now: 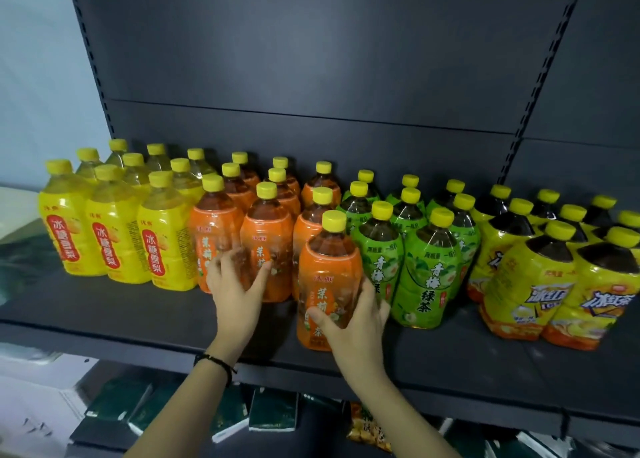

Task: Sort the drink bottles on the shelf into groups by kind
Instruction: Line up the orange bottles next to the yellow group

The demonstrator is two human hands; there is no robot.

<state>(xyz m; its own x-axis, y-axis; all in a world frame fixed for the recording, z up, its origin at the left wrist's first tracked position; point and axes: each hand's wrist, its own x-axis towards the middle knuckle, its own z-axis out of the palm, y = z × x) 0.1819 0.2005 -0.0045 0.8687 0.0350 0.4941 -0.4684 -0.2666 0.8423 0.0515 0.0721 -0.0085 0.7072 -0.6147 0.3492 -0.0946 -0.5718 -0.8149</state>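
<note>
On the dark shelf (104,315) stand yellow-capped bottles in four colour groups. Yellow pear-drink bottles (114,235) fill the left, orange jasmine-tea bottles (266,242) come beside them, green-tea bottles (429,270) stand right of centre, and yellow iced-tea bottles (523,284) are at the far right. One orange bottle (327,277) stands forward of its group near the shelf's front edge; my right hand (353,319) is wrapped around its lower part. My left hand (235,284), fingers spread, rests against the fronts of two orange bottles in the front row.
The shelf's back panel (311,59) is bare above the bottles. Below the shelf lie dark green packets (273,412) and a snack bag (367,430). A pale wall (34,76) is to the left. A strip of shelf in front of the bottle rows is unoccupied.
</note>
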